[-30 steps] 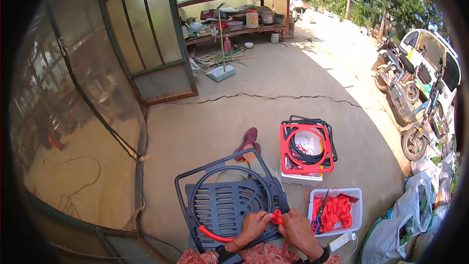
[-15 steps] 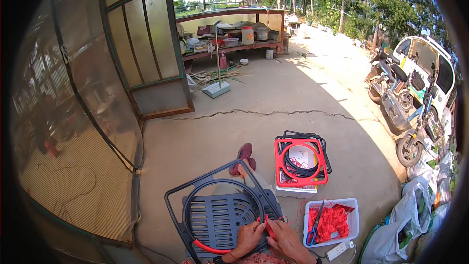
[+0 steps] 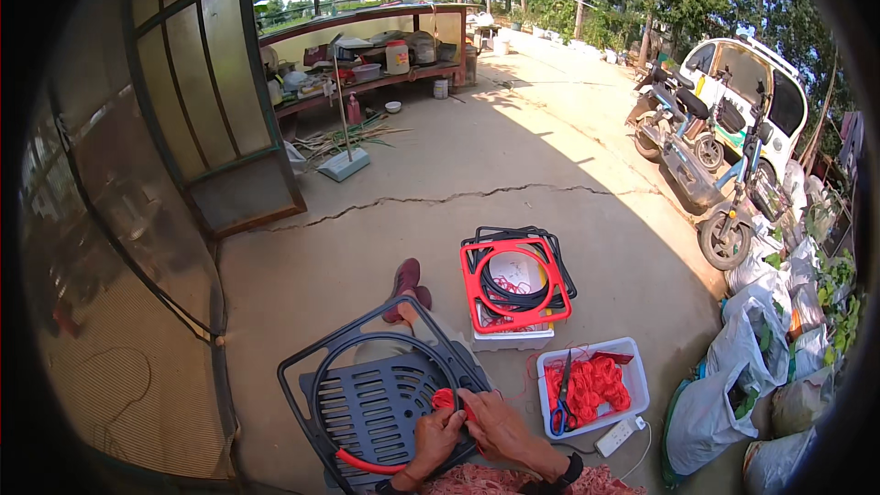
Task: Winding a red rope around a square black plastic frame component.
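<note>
A black square frame (image 3: 302, 422) with a round ring inside leans over my lap. The lower left of its ring is wrapped in red cord (image 3: 367, 464). My left hand (image 3: 434, 441) is closed at the ring's right side, its thumb and fingers pinching red cord there. Close beside it, my right hand (image 3: 500, 428) is closed on a small red cord bundle (image 3: 444, 399), partly hidden by the fingers. Under the frame lies a dark slotted plastic panel (image 3: 378, 408).
To the right, a white bin (image 3: 642, 401) holds red cord skeins (image 3: 596, 390) and blue-handled scissors (image 3: 561, 414). A power strip (image 3: 616, 438) lies beside it. Ahead, a red frame (image 3: 469, 277) and black ones rest on a white box (image 3: 513, 341). Sacks (image 3: 706, 422) line the right.
The view has swung right, so the surroundings shift left. My hands stay at the ring's right side, and the red bundle now shows above the fingers.
</note>
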A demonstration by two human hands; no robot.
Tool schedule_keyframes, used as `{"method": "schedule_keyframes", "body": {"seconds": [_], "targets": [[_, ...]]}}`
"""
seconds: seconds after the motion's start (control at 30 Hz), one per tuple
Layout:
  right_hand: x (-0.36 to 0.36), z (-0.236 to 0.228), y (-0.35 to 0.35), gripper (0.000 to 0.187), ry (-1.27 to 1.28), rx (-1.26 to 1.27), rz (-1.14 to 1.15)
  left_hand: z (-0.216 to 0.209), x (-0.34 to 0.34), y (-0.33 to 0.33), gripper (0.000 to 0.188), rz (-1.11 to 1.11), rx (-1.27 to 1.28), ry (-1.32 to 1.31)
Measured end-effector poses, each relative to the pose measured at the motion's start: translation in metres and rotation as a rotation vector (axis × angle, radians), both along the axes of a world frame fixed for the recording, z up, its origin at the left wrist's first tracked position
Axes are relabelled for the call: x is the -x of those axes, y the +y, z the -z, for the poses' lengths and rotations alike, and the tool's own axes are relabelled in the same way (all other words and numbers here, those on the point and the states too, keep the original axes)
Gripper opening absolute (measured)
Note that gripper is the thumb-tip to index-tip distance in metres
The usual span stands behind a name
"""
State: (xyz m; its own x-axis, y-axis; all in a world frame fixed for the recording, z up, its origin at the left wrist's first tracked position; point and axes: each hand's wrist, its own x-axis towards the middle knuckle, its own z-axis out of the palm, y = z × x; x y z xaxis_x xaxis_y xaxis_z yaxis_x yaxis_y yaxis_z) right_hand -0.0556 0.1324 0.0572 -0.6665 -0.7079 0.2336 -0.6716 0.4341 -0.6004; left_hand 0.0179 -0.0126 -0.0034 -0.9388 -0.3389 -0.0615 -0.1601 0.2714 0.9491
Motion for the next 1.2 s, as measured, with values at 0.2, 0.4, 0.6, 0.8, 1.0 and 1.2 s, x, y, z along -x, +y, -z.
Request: {"method": "schedule_keyframes", "body": {"seconds": [0.2,0.4,0.6,0.8,1.0,1.2], "targets": [[0.020,-0.034,0.020,0.028,0.002,-0.020,-0.025,-0.017,0.006,-0.003,0.033,0.014,-0.086,-0.137],[0.014,-0.019,0.037,0.015,-0.229,-0.084,0.049,-0.016,0.013,-0.001,0.032,-0.016,-0.145,-0.156],[0.032,-0.022,-0.007,0.020,-0.237,0.048,0.022,-0.001,0.009,0.002,0.031,-0.009,0.089,-0.085],[0.050,-0.004,-0.064,0.011,0.212,-0.419,-0.075,0.011,0.009,0.002,0.027,0.024,0.004,-0.115],[0.042,0.018,-0.086,0.008,0.200,-0.460,-0.051,0.002,0.005,-0.006,0.030,0.034,-0.124,-0.074],[0.042,0.040,-0.091,0.010,0.155,-0.061,0.125,-0.003,0.006,-0.006,0.033,0.078,-0.177,-0.102]]}}
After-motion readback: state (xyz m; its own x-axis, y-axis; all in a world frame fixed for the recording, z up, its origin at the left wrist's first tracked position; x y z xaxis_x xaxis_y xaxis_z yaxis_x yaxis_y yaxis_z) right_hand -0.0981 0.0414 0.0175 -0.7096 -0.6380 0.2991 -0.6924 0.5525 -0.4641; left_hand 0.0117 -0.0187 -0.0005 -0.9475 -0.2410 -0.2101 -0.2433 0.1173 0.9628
